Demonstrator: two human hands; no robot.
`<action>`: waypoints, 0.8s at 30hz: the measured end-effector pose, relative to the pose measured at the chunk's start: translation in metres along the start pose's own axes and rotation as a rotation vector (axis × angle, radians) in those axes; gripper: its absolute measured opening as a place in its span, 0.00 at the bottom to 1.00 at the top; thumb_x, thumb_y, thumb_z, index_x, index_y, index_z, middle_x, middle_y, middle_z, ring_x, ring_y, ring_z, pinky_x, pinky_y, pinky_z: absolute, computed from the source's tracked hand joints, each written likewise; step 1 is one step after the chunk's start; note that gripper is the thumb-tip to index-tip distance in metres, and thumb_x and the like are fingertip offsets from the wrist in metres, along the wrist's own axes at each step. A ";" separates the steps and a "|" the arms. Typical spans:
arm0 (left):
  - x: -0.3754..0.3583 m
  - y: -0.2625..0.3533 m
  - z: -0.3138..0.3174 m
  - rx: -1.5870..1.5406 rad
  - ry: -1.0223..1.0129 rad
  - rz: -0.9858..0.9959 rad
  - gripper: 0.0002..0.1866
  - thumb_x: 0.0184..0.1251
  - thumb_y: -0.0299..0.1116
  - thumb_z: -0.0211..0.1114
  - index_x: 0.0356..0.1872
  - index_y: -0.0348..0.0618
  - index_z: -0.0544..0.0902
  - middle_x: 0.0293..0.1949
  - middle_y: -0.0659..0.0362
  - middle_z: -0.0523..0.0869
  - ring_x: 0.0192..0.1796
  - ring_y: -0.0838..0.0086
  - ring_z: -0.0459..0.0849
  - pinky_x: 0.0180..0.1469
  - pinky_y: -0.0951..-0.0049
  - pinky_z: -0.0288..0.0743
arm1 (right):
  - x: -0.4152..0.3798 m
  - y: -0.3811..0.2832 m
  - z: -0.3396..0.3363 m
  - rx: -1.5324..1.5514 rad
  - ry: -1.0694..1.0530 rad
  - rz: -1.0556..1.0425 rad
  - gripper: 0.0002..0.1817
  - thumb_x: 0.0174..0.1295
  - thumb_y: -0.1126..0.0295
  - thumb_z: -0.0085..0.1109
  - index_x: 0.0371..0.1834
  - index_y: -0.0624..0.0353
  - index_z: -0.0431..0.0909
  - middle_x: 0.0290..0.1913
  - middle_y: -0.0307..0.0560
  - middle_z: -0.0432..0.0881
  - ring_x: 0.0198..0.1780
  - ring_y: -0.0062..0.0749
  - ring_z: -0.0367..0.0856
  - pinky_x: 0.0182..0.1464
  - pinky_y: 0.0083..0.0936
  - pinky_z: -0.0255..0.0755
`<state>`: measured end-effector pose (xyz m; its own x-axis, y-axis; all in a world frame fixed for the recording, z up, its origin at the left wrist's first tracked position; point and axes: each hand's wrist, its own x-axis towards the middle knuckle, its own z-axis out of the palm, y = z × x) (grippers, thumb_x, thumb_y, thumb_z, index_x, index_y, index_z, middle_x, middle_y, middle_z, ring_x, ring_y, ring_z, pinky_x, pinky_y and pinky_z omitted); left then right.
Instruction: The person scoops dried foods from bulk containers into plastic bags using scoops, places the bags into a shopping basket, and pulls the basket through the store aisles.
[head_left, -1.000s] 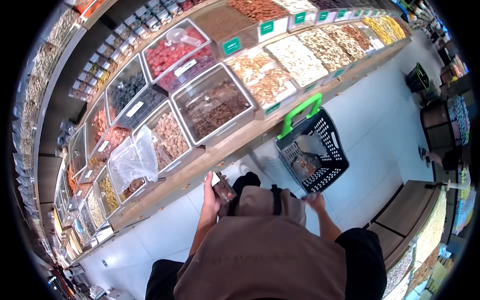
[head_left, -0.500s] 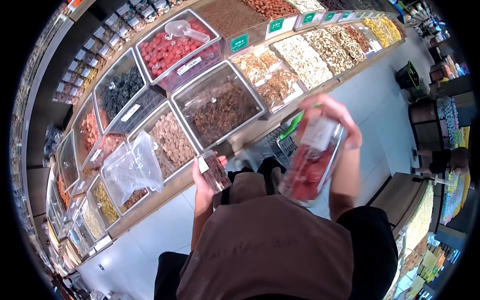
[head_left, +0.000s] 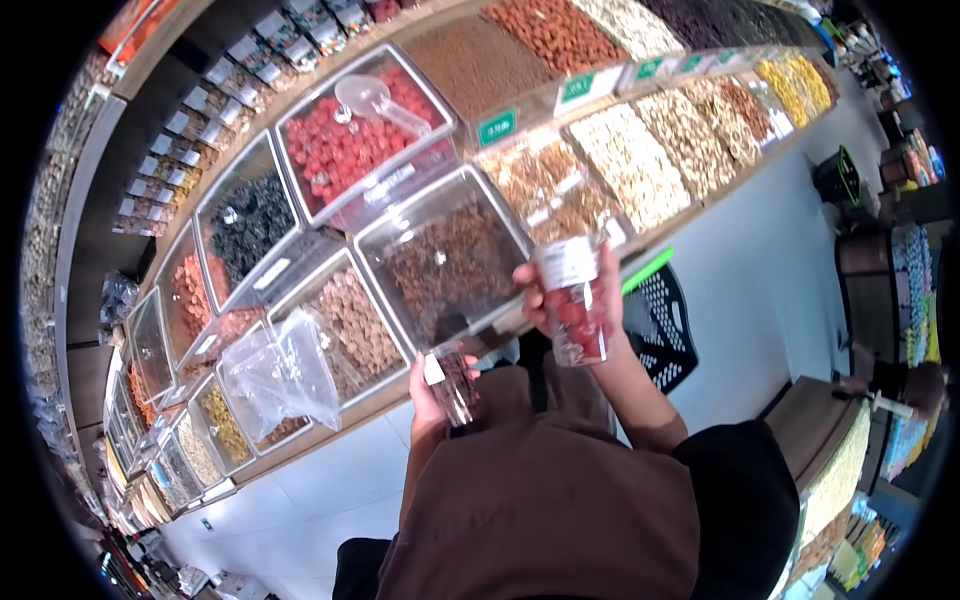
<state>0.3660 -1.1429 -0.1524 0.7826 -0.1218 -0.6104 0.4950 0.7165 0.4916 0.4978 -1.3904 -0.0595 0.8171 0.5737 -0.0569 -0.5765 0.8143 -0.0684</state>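
My left hand [head_left: 428,396] is wrapped round a small clear jar [head_left: 454,386] with dark contents and a white label. My right hand [head_left: 612,310] grips a larger clear jar [head_left: 577,305] of red pieces, its white label near the top. This jar is held in front of the counter edge, just below the bin of light brown flakes [head_left: 545,180]. Close above the small jar is a lidded bin of dark brown dried food [head_left: 445,255]. A crumpled clear plastic bag [head_left: 280,370] lies over the bins to the left.
A clear scoop [head_left: 380,103] rests on the bin of red pieces [head_left: 345,150]. Small labelled packs [head_left: 215,110] line the back. A black basket with a green handle [head_left: 662,325] stands on the floor right of the counter. Another counter [head_left: 815,425] is at the right.
My right hand has brought the red jar inward and left, closer to the small jar. The black basket now shows more fully. The view has shifted slightly.
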 end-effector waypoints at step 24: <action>0.199 0.396 0.362 1.829 0.150 1.229 0.42 0.46 0.42 0.82 0.62 0.36 0.73 0.48 0.46 0.88 0.52 0.56 0.88 0.57 0.61 0.80 | 0.378 -0.246 0.136 -1.917 -0.218 -0.280 0.44 0.51 0.47 0.75 0.64 0.65 0.68 0.54 0.54 0.80 0.56 0.39 0.81 0.59 0.39 0.78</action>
<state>0.8545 -1.1325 0.1450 0.9127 -0.1435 0.3826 -0.2969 -0.8762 0.3797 0.9493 -1.3614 0.0714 0.7724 0.5877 0.2407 0.4292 -0.2037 -0.8799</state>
